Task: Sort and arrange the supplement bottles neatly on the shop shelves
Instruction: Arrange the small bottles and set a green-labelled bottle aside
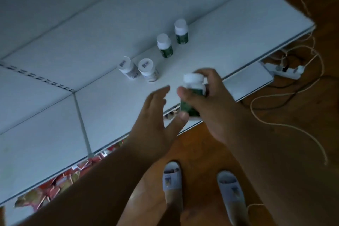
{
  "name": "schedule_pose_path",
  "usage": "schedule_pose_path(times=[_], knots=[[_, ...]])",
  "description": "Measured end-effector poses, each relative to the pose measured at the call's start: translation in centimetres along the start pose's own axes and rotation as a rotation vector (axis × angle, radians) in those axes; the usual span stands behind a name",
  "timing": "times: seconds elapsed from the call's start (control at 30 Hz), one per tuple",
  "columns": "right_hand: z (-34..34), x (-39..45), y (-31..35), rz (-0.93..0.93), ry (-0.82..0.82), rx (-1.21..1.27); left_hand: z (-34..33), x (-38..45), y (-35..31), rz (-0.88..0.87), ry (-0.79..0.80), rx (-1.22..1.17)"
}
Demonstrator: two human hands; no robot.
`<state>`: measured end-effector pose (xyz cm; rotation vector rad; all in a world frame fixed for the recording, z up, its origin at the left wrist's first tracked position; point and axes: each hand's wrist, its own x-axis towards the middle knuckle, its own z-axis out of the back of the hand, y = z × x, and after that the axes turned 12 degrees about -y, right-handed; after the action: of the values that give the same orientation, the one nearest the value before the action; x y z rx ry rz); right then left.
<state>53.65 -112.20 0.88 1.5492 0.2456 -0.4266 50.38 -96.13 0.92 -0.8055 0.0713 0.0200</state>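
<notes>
My right hand [211, 108] grips a green-labelled supplement bottle with a white cap [194, 83] above the front edge of the white shelf [113, 101]. My left hand [156, 115] is spread with straight fingers just left of that bottle, its thumb tip near the bottle's base. Two green-labelled bottles [165, 46] [181, 32] stand upright further back on the shelf. Two white-labelled bottles [128, 69] [148, 70] stand side by side to their left.
A lower shelf holds red packets [60, 181] under the front edge. White cords [293, 95] and a power strip [286, 70] lie on the wooden floor [275, 143] at the right. My feet in white slippers [172, 180] stand below.
</notes>
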Motion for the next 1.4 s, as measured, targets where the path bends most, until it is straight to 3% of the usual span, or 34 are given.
schedule_pose_path(times=[0.13,0.27,0.47,0.67,1.03,1.2,1.4], knots=[[0.4,-9.5,7.1,-0.058,0.106,0.042,6.5,-7.9,-7.6,0.09,-0.015,-0.098],[-1.7,-16.5,13.7,-0.208,0.242,0.305,12.5,-14.4,-12.6,0.096,-0.18,-0.108],[-6.4,-24.7,20.3,0.005,0.579,0.105,20.2,-24.0,-13.6,0.223,-0.465,-0.163],[-16.8,-33.1,22.3,0.118,0.864,-0.045,27.9,-32.1,-9.0,0.287,-0.623,-0.137],[-40.6,-48.0,16.8,0.398,0.996,-0.149,45.4,-46.6,3.4,0.451,-0.754,-0.011],[-49.4,-50.1,17.1,0.488,1.051,-0.206,51.2,-47.6,8.1,0.573,-0.791,-0.086],[-61.7,-49.7,17.1,0.537,1.127,-0.215,59.0,-45.8,15.5,0.581,-0.867,-0.091]])
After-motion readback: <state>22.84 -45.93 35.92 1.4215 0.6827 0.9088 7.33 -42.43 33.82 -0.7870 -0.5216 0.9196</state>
